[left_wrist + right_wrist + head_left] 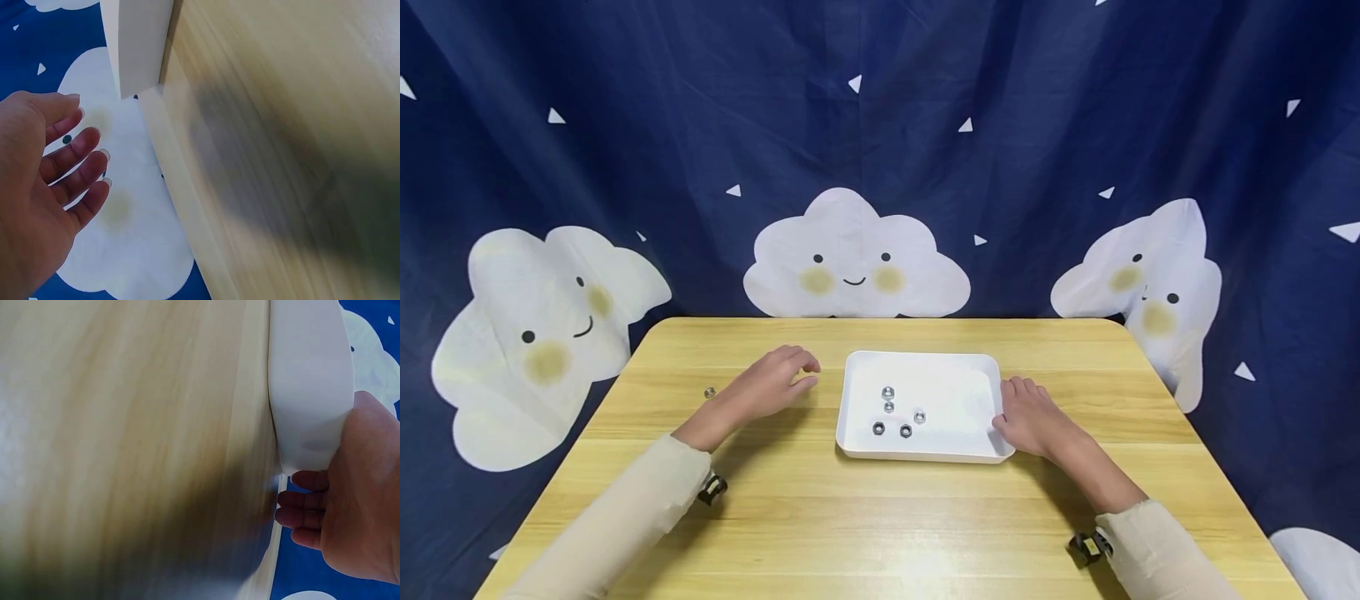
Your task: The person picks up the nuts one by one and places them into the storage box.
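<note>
A shallow white tray (pixel 955 392) lies on the wooden table with several metal hex nuts (pixel 888 392) in its left half. My right hand (pixel 1030 417) holds the tray's right side, its thumb over the rim and the other fingers along the outer wall. In the right wrist view those fingers (pixel 303 517) curl beside the white tray wall (pixel 312 387). To the left of the tray, my left hand (pixel 772 383) hovers above the table with relaxed, slightly bent fingers and nothing in them. The left wrist view shows its palm (pixel 31 212) near a tray corner (pixel 137 69).
One more small metal nut (pixel 710 392) lies on the table (pixel 880 517) behind the left wrist. A dark blue curtain (pixel 880 100) with white clouds hangs right behind the table's far edge. Black wrist mounts (pixel 712 488) sit at both sleeves.
</note>
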Available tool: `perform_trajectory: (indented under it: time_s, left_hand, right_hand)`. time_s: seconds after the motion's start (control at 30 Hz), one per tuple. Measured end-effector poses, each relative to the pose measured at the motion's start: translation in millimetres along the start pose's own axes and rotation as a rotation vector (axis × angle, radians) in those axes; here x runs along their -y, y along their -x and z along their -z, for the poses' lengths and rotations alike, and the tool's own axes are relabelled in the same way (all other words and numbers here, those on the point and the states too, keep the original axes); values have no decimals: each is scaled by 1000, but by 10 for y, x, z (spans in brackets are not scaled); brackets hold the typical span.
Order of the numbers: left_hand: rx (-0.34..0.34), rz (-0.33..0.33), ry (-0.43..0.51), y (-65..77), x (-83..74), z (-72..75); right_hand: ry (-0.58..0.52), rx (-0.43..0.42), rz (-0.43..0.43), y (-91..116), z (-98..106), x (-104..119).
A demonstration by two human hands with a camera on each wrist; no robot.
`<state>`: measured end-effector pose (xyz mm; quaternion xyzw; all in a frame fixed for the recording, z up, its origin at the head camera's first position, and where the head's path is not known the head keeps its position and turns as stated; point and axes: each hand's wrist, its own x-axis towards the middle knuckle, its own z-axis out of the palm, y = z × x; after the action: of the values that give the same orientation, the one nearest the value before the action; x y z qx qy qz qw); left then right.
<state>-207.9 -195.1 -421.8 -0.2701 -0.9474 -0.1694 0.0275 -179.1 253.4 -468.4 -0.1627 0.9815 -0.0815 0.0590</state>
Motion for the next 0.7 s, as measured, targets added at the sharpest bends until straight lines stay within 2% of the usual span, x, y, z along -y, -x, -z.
perform_trajectory:
  time_s: [0.3,0.5,0.7]
  left_hand:
    - [-1,43,-15,123,172,27]
    - [-15,46,-30,217,335,47]
    - [-29,51,-32,299,418,68]
  right_hand:
    - [9,-6,5,-3,-1,12]
    - [10,-7,2,4,9,18]
    - [11,-9,3,10,12,27]
